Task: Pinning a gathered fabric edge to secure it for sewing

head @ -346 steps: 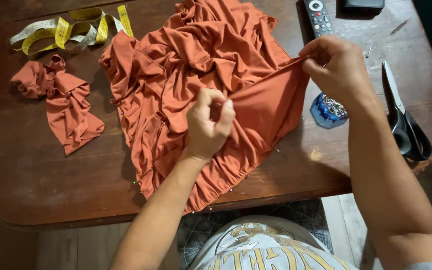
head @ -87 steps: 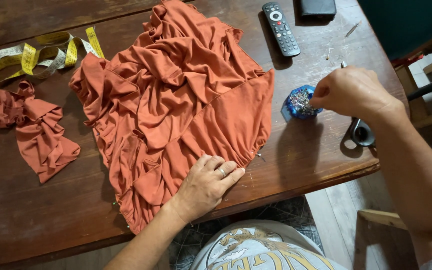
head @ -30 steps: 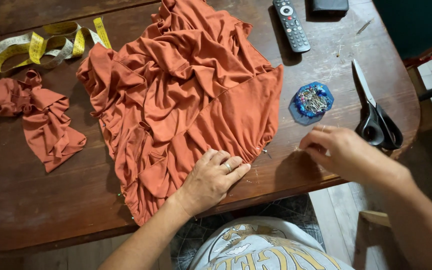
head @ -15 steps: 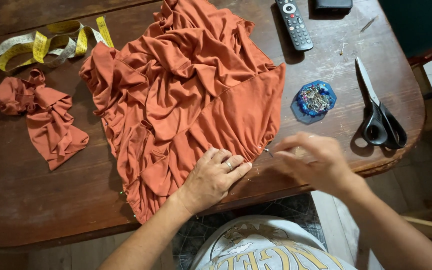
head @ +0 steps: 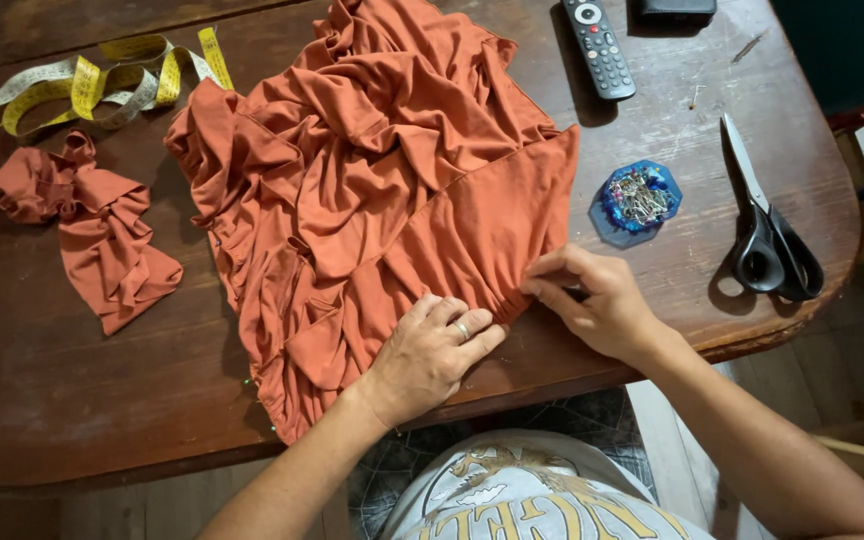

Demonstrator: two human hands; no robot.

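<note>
1. Nearest me, my left hand lay flat, fingers spread, pressing the rust-orange fabric onto the wooden table.
2. Just beside it, my right hand pinched the fabric's lower corner, fingertips closed.
3. Beyond sat a blue pin dish and black scissors.
4. Farthest lay a remote, a yellow tape measure and a fabric scrap.
</note>
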